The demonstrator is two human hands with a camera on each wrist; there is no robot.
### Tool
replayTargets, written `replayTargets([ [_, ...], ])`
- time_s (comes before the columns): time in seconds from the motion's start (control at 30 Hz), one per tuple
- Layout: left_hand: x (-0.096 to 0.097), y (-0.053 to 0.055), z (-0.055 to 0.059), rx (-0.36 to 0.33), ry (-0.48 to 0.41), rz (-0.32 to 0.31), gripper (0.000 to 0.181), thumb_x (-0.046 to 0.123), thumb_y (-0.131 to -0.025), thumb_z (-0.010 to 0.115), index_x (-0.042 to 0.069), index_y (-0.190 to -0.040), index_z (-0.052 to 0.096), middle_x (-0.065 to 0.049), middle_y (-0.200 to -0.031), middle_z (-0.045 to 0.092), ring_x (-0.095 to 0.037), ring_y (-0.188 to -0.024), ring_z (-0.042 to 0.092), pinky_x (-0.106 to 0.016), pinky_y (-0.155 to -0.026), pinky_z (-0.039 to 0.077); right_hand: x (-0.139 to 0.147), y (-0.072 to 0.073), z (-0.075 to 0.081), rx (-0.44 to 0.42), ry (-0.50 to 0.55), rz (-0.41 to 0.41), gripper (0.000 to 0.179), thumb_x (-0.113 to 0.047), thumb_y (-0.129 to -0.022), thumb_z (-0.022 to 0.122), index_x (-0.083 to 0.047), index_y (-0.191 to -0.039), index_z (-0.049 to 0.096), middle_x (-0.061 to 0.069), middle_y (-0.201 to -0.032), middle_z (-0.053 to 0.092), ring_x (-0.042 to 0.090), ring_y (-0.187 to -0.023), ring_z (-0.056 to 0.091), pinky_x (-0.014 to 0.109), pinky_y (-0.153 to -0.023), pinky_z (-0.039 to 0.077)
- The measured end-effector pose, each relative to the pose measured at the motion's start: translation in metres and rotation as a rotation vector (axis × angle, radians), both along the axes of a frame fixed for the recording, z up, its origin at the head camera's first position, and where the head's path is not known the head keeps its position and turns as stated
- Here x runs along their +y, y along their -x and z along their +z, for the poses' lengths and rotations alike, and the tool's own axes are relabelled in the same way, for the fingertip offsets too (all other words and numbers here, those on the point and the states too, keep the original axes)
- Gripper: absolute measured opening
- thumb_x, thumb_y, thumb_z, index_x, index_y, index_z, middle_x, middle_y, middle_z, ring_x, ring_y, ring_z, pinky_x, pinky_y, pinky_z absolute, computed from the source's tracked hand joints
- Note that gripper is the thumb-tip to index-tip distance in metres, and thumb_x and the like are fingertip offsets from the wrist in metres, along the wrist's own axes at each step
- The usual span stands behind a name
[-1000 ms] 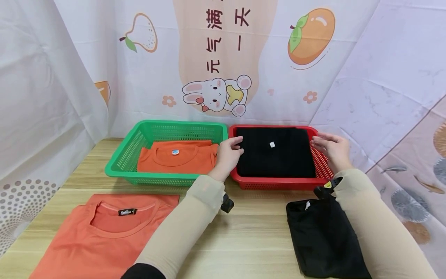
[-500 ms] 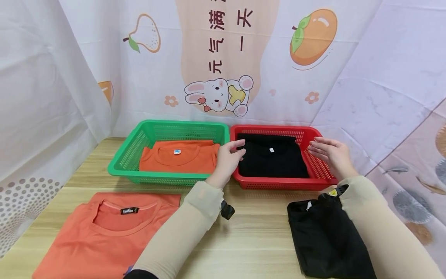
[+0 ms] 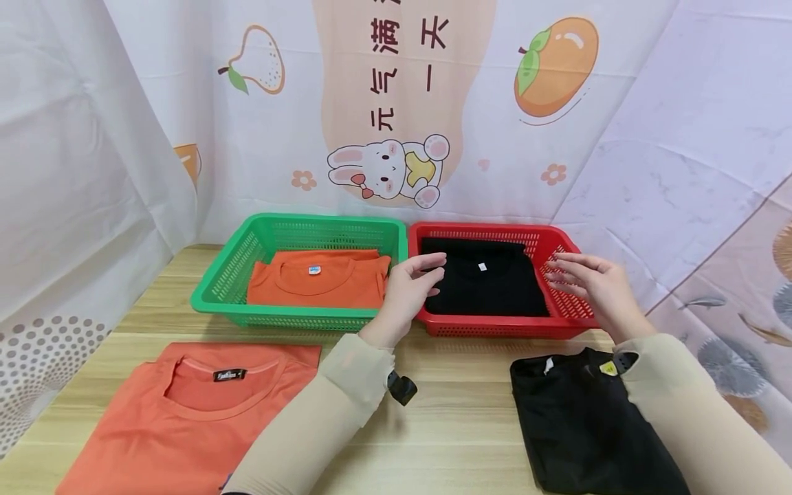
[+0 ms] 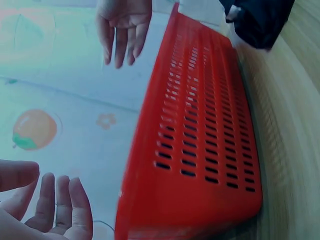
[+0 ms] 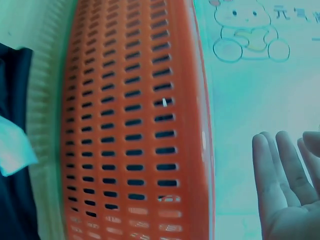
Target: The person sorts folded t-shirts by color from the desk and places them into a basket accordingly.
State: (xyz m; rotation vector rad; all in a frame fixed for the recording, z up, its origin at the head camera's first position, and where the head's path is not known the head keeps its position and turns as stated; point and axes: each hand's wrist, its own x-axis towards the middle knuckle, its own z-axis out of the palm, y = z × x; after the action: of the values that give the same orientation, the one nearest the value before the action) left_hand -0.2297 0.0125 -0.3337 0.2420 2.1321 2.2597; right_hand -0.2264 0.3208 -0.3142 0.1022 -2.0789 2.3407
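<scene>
A folded black T-shirt (image 3: pixel 489 285) with a small white neck label lies in the red basket (image 3: pixel 513 326). Over the basket's left end hovers my left hand (image 3: pixel 410 292), its fingers relaxed and holding nothing. My right hand (image 3: pixel 597 289) is above the right end, fingers extended, also holding nothing. In the left wrist view both hands stand above the rim of the red basket (image 4: pixel 192 105). The right wrist view has the right hand's fingers (image 5: pixel 287 175) spread beside the basket wall (image 5: pixel 130 120).
Left of the red basket stands a green basket (image 3: pixel 297 317) with folded orange T-shirts (image 3: pixel 322 282). On the wooden table (image 3: pixel 427 426), a coral T-shirt (image 3: pixel 210 419) lies front left and another folded black T-shirt (image 3: pixel 588 426) front right, partly under the right forearm. A printed curtain (image 3: pixel 247 151) hangs behind.
The black T-shirt has dropped lower into the red basket, away from both hands. Since then, the hands have drawn back slightly toward the front.
</scene>
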Motion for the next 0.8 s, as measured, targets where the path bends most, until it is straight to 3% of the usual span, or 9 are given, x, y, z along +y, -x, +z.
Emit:
replayTargets([
  [0.2, 0.002, -0.017, 0.002, 0.066, 0.015, -0.060, 0.030, 0.010, -0.098, 0.060, 0.005, -0.127, 0.066, -0.011, -0.131, 0.065, -0.023, -0.108, 0.064, -0.032, -0.086, 0.058, -0.005, -0.015, -0.005, 0.049, -0.072, 0.010, 0.016, -0.014, -0.097, 0.063, -0.020, -0.104, 0.076, -0.006, -0.098, 0.077, 0.010, -0.083, 0.075, 0.022, -0.074, 0.059],
  [0.57, 0.004, -0.040, -0.006, 0.078, 0.014, -0.119, 0.029, 0.007, -0.096, 0.061, 0.001, -0.125, 0.067, -0.015, -0.128, 0.066, -0.017, -0.097, 0.067, -0.031, -0.083, 0.059, -0.003, -0.040, -0.015, 0.090, 0.001, 0.012, 0.023, -0.006, -0.098, 0.059, -0.017, -0.108, 0.076, -0.003, -0.098, 0.078, 0.012, -0.082, 0.075, 0.024, -0.073, 0.059],
  [0.73, 0.007, -0.051, -0.013, 0.113, 0.026, -0.145, 0.028, 0.006, -0.096, 0.061, 0.001, -0.124, 0.067, -0.018, -0.123, 0.068, -0.030, -0.098, 0.067, -0.029, -0.081, 0.058, 0.003, -0.051, -0.020, 0.104, 0.077, 0.018, 0.027, 0.000, -0.098, 0.056, -0.013, -0.109, 0.077, 0.000, -0.099, 0.077, 0.013, -0.085, 0.075, 0.024, -0.074, 0.059],
  [0.8, 0.008, -0.057, -0.015, 0.113, 0.018, -0.155, 0.028, 0.006, -0.096, 0.061, 0.001, -0.123, 0.067, -0.019, -0.123, 0.068, -0.032, -0.098, 0.067, -0.035, -0.083, 0.059, 0.006, -0.054, -0.023, 0.119, 0.102, 0.023, 0.029, 0.003, -0.098, 0.054, -0.011, -0.109, 0.076, 0.001, -0.100, 0.077, 0.014, -0.086, 0.075, 0.025, -0.075, 0.059],
])
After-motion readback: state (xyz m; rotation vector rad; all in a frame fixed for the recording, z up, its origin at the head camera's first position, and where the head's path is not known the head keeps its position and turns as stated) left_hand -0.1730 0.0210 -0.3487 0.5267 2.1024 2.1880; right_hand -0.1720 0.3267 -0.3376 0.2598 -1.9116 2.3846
